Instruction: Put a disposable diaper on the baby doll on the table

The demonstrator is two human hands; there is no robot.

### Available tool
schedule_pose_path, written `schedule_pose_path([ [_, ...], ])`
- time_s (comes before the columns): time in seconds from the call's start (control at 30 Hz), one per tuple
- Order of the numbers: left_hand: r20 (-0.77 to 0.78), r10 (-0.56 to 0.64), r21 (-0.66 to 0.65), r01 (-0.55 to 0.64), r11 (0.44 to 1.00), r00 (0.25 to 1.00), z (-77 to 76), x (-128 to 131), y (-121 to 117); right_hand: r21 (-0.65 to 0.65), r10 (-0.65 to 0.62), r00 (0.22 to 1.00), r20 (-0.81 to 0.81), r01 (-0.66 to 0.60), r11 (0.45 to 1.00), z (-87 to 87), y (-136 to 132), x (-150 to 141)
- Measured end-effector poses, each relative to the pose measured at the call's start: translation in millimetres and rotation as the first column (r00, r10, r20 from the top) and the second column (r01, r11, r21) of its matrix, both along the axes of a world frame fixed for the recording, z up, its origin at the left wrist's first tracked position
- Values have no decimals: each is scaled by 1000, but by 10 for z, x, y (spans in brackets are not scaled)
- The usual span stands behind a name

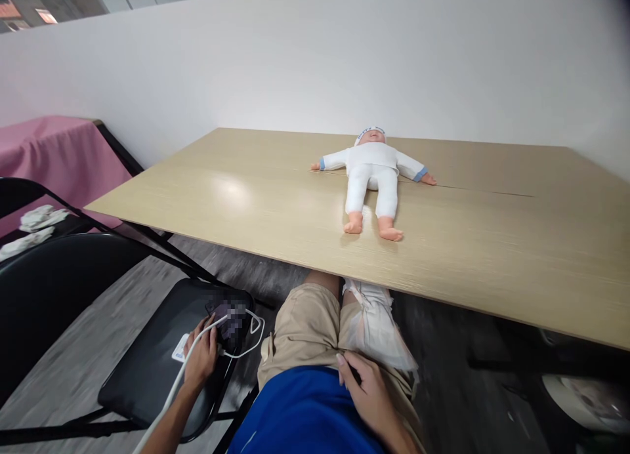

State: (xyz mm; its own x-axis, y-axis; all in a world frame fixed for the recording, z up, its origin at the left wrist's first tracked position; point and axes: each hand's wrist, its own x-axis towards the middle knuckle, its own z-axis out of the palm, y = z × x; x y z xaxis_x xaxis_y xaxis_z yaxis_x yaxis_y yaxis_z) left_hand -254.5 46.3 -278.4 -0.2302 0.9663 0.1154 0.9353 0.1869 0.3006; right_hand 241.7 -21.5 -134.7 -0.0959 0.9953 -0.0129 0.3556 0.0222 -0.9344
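Observation:
My left hand (201, 354) reaches down to the black chair seat beside me. Its fingers are closed at the near edge of a dark device (231, 319) that is blurred out, so its kind cannot be made out. A white cable (172, 392) runs along my forearm and loops round the device. Under the hand a small white flat item (180, 349) sticks out. On my lap rests my right hand (367, 392), fingers loosely stretched and holding nothing. A baby doll (373, 165) in a white suit with blue cuffs lies on its back on the table, feet towards me.
The wooden table (221, 224) stands in front, against a white wall (315, 60). A white crinkled packet (377, 326) lies on my thigh. Black folding chairs (147, 355) stand at left, near a pink cloth (63, 152). A white round object (585, 401) is under the table at right.

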Motion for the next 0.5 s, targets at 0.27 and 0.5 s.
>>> schedule_pose_path([
  [0.27, 26, -23, 22, 22, 1000, 999, -57, -61, -15, 1, -2, 1000, 2, 2, 1000, 6, 13, -1],
  [0.5, 19, -18, -11, 18, 1000, 1000, -38, -43, -25, -2, 0, 1000, -3, 0, 1000, 33, 23, -3],
])
